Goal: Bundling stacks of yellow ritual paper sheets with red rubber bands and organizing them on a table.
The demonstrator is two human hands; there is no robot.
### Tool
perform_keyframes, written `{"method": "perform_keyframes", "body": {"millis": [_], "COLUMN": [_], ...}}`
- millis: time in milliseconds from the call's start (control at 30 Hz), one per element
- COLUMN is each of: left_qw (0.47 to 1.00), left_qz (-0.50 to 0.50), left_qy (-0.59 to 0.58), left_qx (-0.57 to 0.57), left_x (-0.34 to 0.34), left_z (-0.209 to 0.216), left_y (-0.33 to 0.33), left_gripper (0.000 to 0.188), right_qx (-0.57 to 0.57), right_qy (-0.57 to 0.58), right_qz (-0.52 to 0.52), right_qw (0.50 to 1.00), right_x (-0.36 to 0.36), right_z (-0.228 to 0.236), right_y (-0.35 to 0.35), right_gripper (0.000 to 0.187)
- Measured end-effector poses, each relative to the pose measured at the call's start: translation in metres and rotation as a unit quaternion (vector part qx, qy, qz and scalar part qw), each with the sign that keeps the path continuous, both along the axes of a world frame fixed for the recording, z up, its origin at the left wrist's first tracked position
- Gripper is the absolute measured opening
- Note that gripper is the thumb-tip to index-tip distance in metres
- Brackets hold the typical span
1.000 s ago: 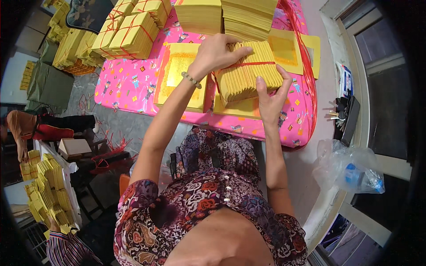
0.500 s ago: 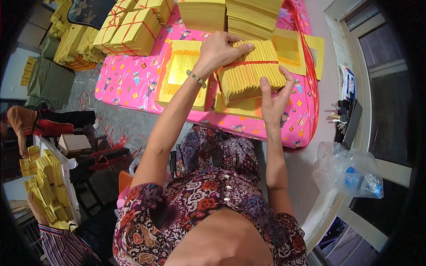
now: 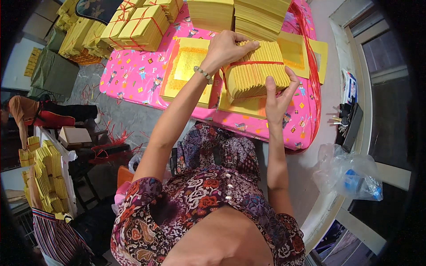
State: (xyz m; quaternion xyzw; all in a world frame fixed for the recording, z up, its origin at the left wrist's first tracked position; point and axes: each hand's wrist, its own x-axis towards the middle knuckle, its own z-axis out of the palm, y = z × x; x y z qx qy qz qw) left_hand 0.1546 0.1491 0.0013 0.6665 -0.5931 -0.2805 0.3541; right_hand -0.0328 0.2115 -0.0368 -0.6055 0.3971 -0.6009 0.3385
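A bundle of folded yellow paper [image 3: 258,75], bound crosswise with red ribbon, stands with its folded edges upward, tilted above a flat yellow sheet [image 3: 248,107]. My left hand [image 3: 227,49] is closed on its far left side, with the thumb lying over the top folds. At its near right corner my right hand [image 3: 279,95] grips the bundle between thumb and fingers. Left of the bundle lies a stack of yellow paper sheets [image 3: 186,71], each with a gold square and orange border. The undersides of the fingers on my left hand are hidden.
Tied yellow bundles [image 3: 140,29] and tall paper stacks [image 3: 257,22] stand along the far side of the pink table [image 3: 133,80]. Red ribbons [image 3: 314,84] hang down its right side. A clear plastic bag [image 3: 350,173] lies at right. Co-workers handle yellow bundles [image 3: 51,177] at left.
The whole view has shifted slightly; my hands keep the same hold on the bundle. At the lower left, a co-worker's arm has moved farther along the yellow bundles.
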Motion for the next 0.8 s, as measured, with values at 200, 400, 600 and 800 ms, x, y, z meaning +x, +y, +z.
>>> {"method": "perform_keyframes", "body": {"millis": [200,400,600,800], "left_qw": [0.998,0.939,0.869,0.874], "left_qz": [-0.054,0.029,0.012,0.027], "left_qy": [0.014,0.305,0.477,0.467], "left_qx": [-0.003,-0.158,-0.133,-0.134], "left_x": [0.007,0.004,-0.011,-0.011], "left_z": [-0.001,-0.037,-0.052,-0.049], "left_y": [0.002,0.027,0.035,0.037], "left_gripper": [0.047,0.046,0.025,0.023], "right_qx": [0.002,-0.012,-0.036,-0.036], "right_qy": [0.008,0.069,0.087,0.094], "right_qz": [-0.002,-0.051,-0.067,-0.055], "right_qw": [1.000,0.996,0.993,0.993], "right_x": [-0.004,-0.002,0.008,0.010], "right_z": [-0.004,0.000,-0.004,-0.005], "right_y": [-0.004,0.002,0.005,0.006], "right_gripper": [0.053,0.061,0.062,0.058]}}
